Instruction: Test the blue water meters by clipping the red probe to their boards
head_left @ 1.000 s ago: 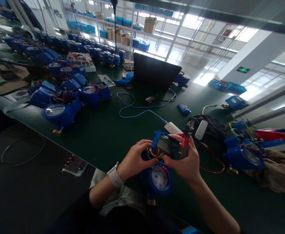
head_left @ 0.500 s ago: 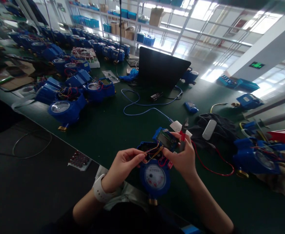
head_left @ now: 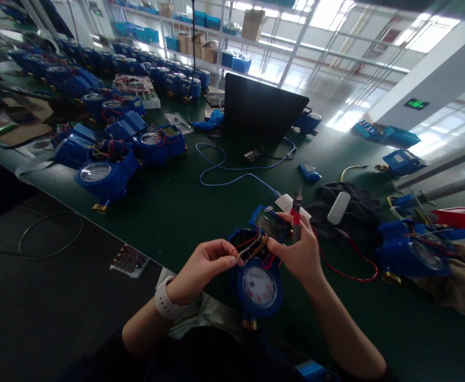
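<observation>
A blue water meter (head_left: 259,286) with a round clear dial lies in front of me, its upper housing uncovered and several thin coloured wires (head_left: 252,246) coming out. My left hand (head_left: 212,265), with a white band at the wrist, pinches wire ends between thumb and index finger, left of the housing. My right hand (head_left: 298,246) grips the meter's display module (head_left: 270,223) at the housing's upper right. Red-handled pliers (head_left: 296,212) are also held in this hand, jaws pointing up. A white piece (head_left: 284,202) on a blue cable lies just behind the right hand.
A black laptop (head_left: 262,106) stands at the back of the green table (head_left: 169,212). Several blue meters (head_left: 105,178) fill the left side. To the right are a dark cloth (head_left: 354,212) with a white device (head_left: 339,208) on it, a red cable and another meter (head_left: 413,252).
The meter's dial has turned slightly and moved a little to the right. The wires are more spread out between my hands, and my left hand still pinches them.
</observation>
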`<state>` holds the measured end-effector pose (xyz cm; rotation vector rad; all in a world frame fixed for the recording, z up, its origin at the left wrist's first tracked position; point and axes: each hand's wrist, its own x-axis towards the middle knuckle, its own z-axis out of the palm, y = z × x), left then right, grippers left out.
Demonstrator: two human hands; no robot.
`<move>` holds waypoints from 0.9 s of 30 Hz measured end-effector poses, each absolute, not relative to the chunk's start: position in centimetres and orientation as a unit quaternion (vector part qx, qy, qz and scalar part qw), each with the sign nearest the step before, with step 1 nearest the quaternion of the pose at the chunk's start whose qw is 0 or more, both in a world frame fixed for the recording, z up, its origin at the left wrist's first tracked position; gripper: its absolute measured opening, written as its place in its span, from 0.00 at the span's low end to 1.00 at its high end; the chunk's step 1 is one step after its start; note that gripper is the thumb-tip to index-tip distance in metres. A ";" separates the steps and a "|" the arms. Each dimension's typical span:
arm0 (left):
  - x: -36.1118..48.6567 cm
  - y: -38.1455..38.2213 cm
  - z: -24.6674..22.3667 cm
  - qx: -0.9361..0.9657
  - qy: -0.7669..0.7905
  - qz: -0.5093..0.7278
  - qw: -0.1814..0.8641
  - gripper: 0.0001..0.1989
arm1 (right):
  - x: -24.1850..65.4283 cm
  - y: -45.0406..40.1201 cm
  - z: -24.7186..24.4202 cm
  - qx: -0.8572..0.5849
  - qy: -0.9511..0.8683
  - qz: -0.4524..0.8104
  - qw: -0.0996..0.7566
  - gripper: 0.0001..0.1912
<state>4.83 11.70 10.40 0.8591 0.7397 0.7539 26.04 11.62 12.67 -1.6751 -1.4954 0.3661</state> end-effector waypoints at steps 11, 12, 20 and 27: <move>4.7 12.1 10.4 0.394 0.336 0.286 0.806 0.08 | 27.5 11.9 13.2 -0.659 -0.637 0.204 0.344 0.22; 4.7 12.1 10.3 0.393 0.333 0.280 0.810 0.07 | 27.8 12.0 13.3 -0.656 -0.642 0.220 0.329 0.23; 4.6 12.7 10.1 0.381 0.313 0.257 0.831 0.08 | 31.3 10.9 16.4 -0.609 -0.669 0.289 0.314 0.16; 4.7 12.9 9.9 0.373 0.301 0.246 0.842 0.11 | 29.5 7.8 20.9 -0.483 -0.735 0.472 0.060 0.19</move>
